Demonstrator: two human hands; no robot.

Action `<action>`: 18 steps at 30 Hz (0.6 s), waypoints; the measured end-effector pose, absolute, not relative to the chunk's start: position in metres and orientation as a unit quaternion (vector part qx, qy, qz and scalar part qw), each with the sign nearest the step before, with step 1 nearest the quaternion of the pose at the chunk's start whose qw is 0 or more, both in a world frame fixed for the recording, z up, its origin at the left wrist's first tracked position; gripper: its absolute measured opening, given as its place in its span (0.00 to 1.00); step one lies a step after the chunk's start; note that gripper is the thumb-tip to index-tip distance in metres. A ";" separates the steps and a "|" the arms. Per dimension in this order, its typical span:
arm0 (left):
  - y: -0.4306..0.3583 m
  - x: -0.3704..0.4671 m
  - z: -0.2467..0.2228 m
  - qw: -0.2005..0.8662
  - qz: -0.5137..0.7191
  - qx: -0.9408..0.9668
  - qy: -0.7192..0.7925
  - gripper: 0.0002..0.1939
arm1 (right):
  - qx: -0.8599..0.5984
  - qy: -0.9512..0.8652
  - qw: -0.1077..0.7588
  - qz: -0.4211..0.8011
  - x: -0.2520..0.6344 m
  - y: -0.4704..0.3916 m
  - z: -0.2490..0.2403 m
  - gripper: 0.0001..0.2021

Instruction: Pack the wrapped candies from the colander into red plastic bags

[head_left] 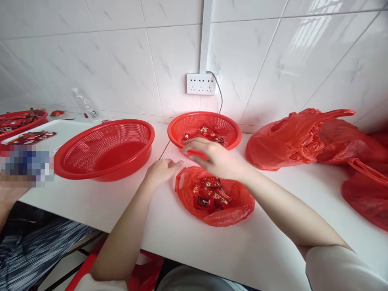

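Note:
A red plastic bag [245, 202] lies open on the white table in front of me, with several small red packets [222, 198] inside. My right hand [209, 155], fingers spread with nothing visible in them, is above the bag's back edge and the near rim of a red mesh basket [235, 131]. More small packets [204, 130] lie in that basket. Left of the bag, my left hand [163, 169] is over the table, its thumb pointing right and its other fingers mostly hidden.
A large red basket [121, 161] stands left. Beyond it are a white tray [62, 129], another filled red basket [44, 117] and a clear bottle [85, 105]. Tied red bags [279, 141] occupy the right. Another person's hand [13, 192] is at far left.

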State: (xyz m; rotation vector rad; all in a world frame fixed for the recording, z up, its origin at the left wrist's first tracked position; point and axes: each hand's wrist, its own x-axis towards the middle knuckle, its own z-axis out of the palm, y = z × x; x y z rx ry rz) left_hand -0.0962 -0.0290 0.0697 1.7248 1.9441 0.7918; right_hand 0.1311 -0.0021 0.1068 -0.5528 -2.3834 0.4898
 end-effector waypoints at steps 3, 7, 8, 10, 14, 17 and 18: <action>-0.015 -0.093 0.042 0.260 0.067 0.677 0.686 0.25 | -0.329 -0.900 0.228 0.173 0.186 -0.009 0.100 0.10; -0.017 -0.102 0.042 0.321 0.031 0.719 0.616 0.18 | -0.427 -0.887 0.104 0.141 0.227 -0.020 0.057 0.12; -0.019 -0.102 0.045 0.328 0.043 0.724 0.606 0.17 | -0.431 -0.886 0.091 0.146 0.233 -0.022 0.044 0.14; -0.022 -0.098 0.053 0.331 0.078 0.724 0.600 0.17 | -0.431 -0.885 0.074 0.160 0.242 -0.025 0.025 0.17; -0.029 -0.083 0.072 0.350 0.276 0.687 0.574 0.13 | -0.410 -0.884 0.114 0.195 0.255 -0.022 0.022 0.13; -0.030 -0.073 0.094 0.368 0.476 0.621 0.503 0.11 | -0.411 -0.853 0.249 0.204 0.267 -0.017 0.048 0.09; -0.029 -0.070 0.103 0.365 0.529 0.598 0.479 0.10 | -0.416 -0.830 0.314 0.199 0.271 -0.015 0.058 0.08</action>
